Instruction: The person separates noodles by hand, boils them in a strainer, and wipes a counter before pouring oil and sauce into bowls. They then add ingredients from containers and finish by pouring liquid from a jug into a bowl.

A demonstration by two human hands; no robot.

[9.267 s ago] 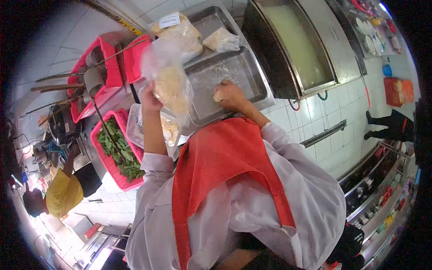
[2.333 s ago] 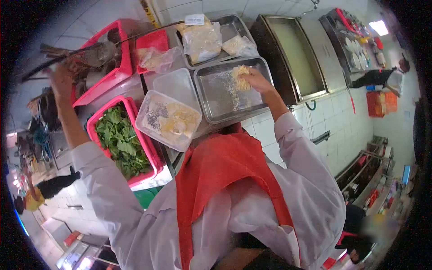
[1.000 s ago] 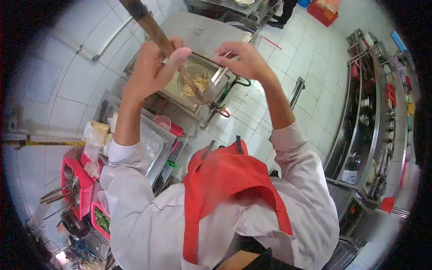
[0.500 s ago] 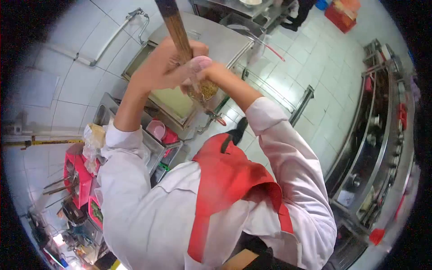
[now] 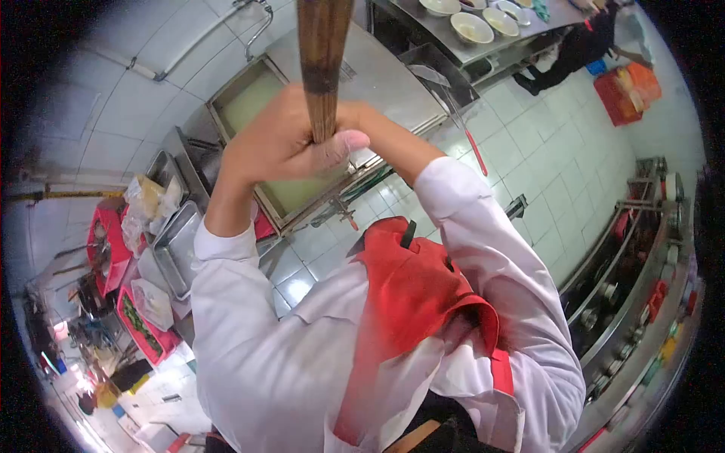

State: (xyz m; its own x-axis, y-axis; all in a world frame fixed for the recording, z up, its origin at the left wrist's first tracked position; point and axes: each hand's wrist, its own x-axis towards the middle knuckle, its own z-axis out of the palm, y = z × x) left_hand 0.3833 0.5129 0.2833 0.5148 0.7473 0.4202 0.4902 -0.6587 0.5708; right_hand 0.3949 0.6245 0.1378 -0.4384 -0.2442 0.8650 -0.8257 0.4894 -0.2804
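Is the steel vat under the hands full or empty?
Full: the vat holds pale, cloudy liquid close to its rim. The left hand grips a wooden handle over it; the right hand is hidden behind.

I see my left hand (image 5: 283, 143) closed around a long wooden handle (image 5: 323, 68) that rises to the top edge of the view; my right hand is hidden behind the left one. Both hang above the near edge of a vat of liquid (image 5: 276, 140) sunk into a steel counter (image 5: 377, 75). To the left of the vat, metal trays (image 5: 177, 245) sit along the counter, with plastic bags (image 5: 147, 208) on the tray farther left. Beyond them, at the far left, stand baskets (image 5: 102, 249), 1 holding greens (image 5: 140, 332). Behind the vat, at the top, a second counter carries 3 bowls (image 5: 472, 26). To the right, across the tiled floor (image 5: 551, 143), runs a row of stoves (image 5: 634, 287).
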